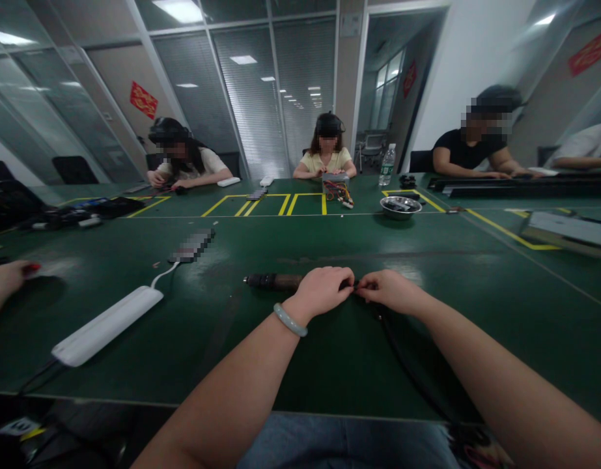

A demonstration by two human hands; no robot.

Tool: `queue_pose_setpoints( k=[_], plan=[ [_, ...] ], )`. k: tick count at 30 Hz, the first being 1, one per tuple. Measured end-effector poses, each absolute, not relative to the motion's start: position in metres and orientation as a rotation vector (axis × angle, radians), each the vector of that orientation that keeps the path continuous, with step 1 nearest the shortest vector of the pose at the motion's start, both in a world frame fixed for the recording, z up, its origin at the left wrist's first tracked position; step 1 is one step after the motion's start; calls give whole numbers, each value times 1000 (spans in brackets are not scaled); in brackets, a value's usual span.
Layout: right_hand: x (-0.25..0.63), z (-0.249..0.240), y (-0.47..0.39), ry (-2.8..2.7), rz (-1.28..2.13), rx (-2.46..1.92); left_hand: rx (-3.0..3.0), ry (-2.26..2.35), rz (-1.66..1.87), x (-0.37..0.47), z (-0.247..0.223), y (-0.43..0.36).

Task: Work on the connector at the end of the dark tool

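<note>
A dark cylindrical electric screwdriver (273, 281) lies on the green table with its narrow metal tip pointing left. My left hand (324, 286), a pale bangle at its wrist, is wrapped round the rear end of the tool. Close against it, my right hand (391, 291) pinches the end of a black cable (402, 361) at the back of the screwdriver. The cable runs down from there over the table's front edge. Fingers cover the joint between cable and tool, so whether they are connected cannot be seen.
A white power strip (109, 326) lies at left, with a phone (191, 246) wired to it. Another person's hand (10, 280) is at the far left. Across the table are a metal bowl (400, 208), a water bottle (387, 165) and several seated people.
</note>
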State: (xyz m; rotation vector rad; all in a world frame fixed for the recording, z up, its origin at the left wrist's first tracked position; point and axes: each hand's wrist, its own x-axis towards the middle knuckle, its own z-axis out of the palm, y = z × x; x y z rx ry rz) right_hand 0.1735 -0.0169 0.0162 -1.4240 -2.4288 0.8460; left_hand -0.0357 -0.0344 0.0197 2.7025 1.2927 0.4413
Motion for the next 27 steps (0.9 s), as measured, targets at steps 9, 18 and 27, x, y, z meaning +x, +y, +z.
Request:
queue_pose_setpoints(
  k=[9, 18, 27],
  plan=[
    [173, 17, -17, -2422, 861, -1430, 2724, 1291, 450, -35, 18, -33],
    [173, 17, -19, -2417, 836, -1411, 2710, 1281, 502, -36, 15, -32],
    [172, 17, -19, -2403, 858, -1442, 2639, 1361, 441, -35, 16, -33]
  ],
)
